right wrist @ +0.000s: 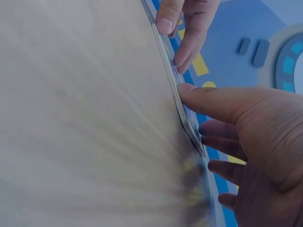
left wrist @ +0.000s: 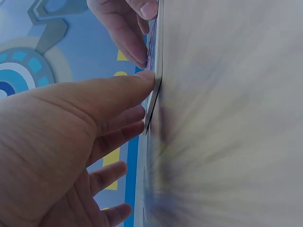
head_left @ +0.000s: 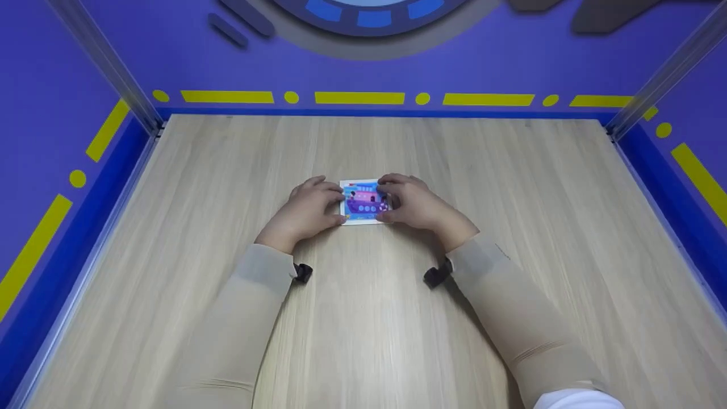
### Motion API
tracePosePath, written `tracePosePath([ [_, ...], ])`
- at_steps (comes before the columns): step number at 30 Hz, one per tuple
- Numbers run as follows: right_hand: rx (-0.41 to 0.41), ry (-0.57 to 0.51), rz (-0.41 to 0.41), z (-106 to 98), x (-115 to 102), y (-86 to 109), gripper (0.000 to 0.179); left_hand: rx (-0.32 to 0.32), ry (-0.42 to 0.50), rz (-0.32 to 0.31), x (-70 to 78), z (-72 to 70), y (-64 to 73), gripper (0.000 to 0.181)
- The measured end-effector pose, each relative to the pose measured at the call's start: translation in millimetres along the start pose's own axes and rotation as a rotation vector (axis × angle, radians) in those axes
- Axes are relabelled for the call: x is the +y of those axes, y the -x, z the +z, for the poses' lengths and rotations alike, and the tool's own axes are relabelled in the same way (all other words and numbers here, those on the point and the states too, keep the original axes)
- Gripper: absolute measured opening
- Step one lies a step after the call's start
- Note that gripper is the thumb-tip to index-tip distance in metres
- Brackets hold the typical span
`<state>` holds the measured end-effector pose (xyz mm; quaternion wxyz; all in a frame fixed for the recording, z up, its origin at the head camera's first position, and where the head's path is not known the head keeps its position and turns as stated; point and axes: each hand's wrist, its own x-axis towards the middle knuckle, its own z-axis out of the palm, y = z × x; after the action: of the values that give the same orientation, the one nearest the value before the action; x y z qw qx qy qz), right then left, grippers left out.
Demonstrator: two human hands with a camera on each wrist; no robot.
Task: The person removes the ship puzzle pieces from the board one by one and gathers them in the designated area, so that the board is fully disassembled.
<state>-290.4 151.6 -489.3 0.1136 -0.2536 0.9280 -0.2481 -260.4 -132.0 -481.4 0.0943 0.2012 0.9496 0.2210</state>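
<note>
A small, flat picture board [head_left: 363,199] with a white border lies on the wooden table. Its colourful picture shows a pink and purple ship on blue. My left hand [head_left: 309,207] is at the board's left side, the thumb at the near corner and the fingertips along the edge farther back. From the other side, my right hand [head_left: 417,201] reaches over the right edge, its thumb and fingertips resting on the picture and covering part of it. Seen edge-on in the left wrist view, the board [left wrist: 158,56] is thin, and the lower fingers of the left hand spread loosely beyond it.
The light wooden table [head_left: 363,318] runs to a blue-purple back wall [head_left: 363,74] with yellow dashes. Similar side panels stand left and right, with metal posts at the back corners. A dark strap piece [head_left: 437,275] juts from the right cuff, another from the left.
</note>
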Motion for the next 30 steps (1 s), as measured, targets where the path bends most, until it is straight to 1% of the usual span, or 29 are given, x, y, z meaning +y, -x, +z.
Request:
tracePosePath([
  [6, -0.038, 0.005, 0.027, -3.3, -1.2, 4.1, 0.082, -0.026, 0.024, -0.021, -0.1, 0.3, 0.2, 0.073],
  [11, -0.065, 0.025, 0.035, -5.7, -2.2, 6.3, 0.084, -0.065, 0.024, -0.017, 0.5, 0.4, 1.7, 0.083],
  [17, -0.08, 0.05, 0.038, -7.6, -4.4, 6.8, 0.083, -0.1, 0.029, -0.019, 1.6, 1.0, 3.8, 0.088],
  [22, -0.084, 0.041, 0.048, -9.4, -7.0, 7.8, 0.082, -0.109, 0.026, -0.015, 2.7, 1.5, 4.5, 0.088],
  [25, -0.085, 0.031, 0.056, -10.2, -8.7, 8.3, 0.082, -0.116, 0.023, -0.017, 3.8, 1.7, 5.1, 0.092],
  [30, -0.063, 0.047, 0.061, -9.9, -13.1, 7.5, 0.082, -0.128, 0.037, -0.014, 7.0, 2.2, 6.3, 0.098],
])
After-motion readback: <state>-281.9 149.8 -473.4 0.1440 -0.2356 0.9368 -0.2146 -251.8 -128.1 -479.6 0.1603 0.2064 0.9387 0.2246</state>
